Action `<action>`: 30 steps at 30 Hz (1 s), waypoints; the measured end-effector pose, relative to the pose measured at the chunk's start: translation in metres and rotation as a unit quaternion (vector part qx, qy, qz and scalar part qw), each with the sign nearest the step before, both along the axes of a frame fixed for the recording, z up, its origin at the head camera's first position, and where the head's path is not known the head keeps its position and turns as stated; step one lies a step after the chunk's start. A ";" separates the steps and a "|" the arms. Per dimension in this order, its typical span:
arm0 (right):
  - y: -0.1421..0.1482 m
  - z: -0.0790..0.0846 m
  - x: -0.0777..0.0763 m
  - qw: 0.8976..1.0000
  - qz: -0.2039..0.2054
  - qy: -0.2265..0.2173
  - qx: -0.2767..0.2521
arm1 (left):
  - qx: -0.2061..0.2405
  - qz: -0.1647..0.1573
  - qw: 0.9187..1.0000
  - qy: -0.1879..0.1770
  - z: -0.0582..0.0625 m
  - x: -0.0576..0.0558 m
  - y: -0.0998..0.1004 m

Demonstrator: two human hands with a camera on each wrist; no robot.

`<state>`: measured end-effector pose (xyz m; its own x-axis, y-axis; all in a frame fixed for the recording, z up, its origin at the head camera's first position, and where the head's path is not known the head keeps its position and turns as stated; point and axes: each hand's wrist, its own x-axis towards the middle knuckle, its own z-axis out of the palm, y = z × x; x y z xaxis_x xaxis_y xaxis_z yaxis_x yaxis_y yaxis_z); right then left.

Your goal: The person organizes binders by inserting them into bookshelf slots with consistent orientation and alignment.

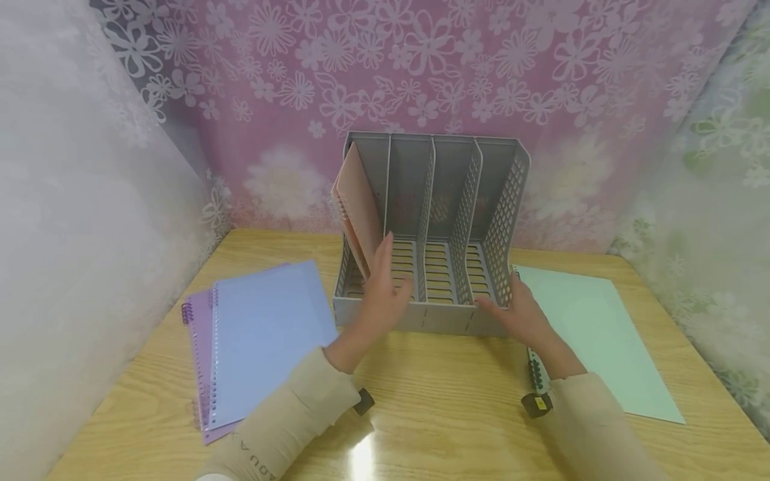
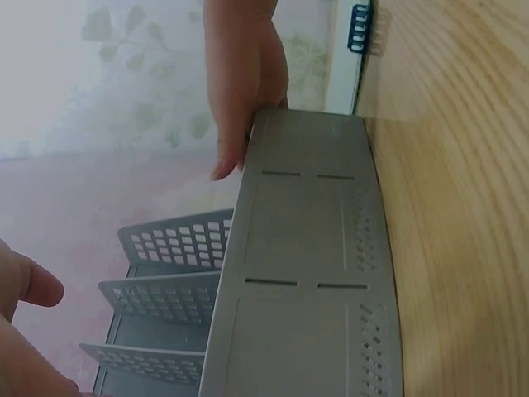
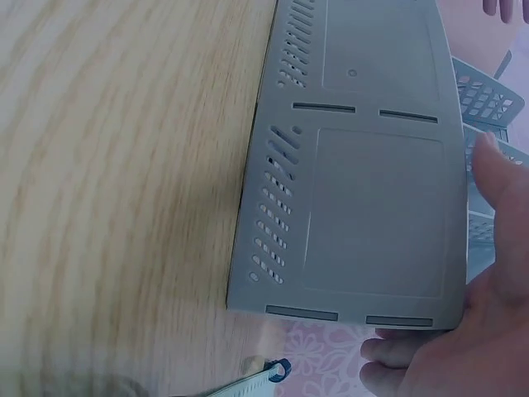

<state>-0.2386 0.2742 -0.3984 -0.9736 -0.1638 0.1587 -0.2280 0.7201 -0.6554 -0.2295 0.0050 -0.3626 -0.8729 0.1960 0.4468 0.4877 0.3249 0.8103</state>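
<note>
A grey file rack (image 1: 436, 321) with upright dividers and several slots stands on the table, its slots facing me. A pink spiral notebook (image 1: 361, 200) leans in its leftmost slot. My left hand (image 1: 377, 300) is over the rack's front edge, just right of the notebook's lower part, with fingers extended and thumb apart. Whether it touches the notebook I cannot tell. My right hand (image 1: 526, 319) grips the rack's right front corner; in the right wrist view the thumb (image 3: 494, 169) lies over the front rim and the fingers go round the side.
Left of the rack, a blue spiral notebook (image 1: 265, 334) overlaps a purple one (image 1: 201, 354) on the wooden table (image 1: 433, 414). A light green spiral notebook (image 1: 601, 341) lies to the right, partly behind my right arm. Flower-patterned curtains (image 1: 289, 120) close in the back and sides.
</note>
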 end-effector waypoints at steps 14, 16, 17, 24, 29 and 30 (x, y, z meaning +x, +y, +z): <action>0.023 0.012 0.011 0.996 -0.071 -0.047 0.011 | 0.015 -0.137 0.989 -0.059 -0.010 0.016 0.028; 0.030 0.013 0.011 0.996 -0.077 -0.044 0.016 | 0.037 -0.175 0.976 -0.122 -0.006 0.022 0.036; 0.033 0.013 0.010 0.996 -0.080 -0.042 0.021 | 0.047 -0.192 0.968 -0.155 -0.005 0.023 0.040; 0.045 0.015 0.004 0.991 -0.105 -0.036 0.070 | 0.136 -0.264 0.901 -0.316 -0.015 0.024 0.060; 0.052 0.017 0.000 0.988 -0.103 -0.074 0.087 | 0.153 -0.259 0.875 -0.379 -0.018 0.032 0.072; 0.054 0.019 -0.001 0.987 -0.101 -0.086 0.090 | 0.153 -0.257 0.871 -0.391 -0.019 0.034 0.075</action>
<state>-0.2398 0.3285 -0.3795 -0.9994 0.0255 -0.0250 0.0348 0.8477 -0.5293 -0.1956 0.0796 -0.3814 -0.7656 0.6270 -0.1440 -0.2339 -0.0627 0.9702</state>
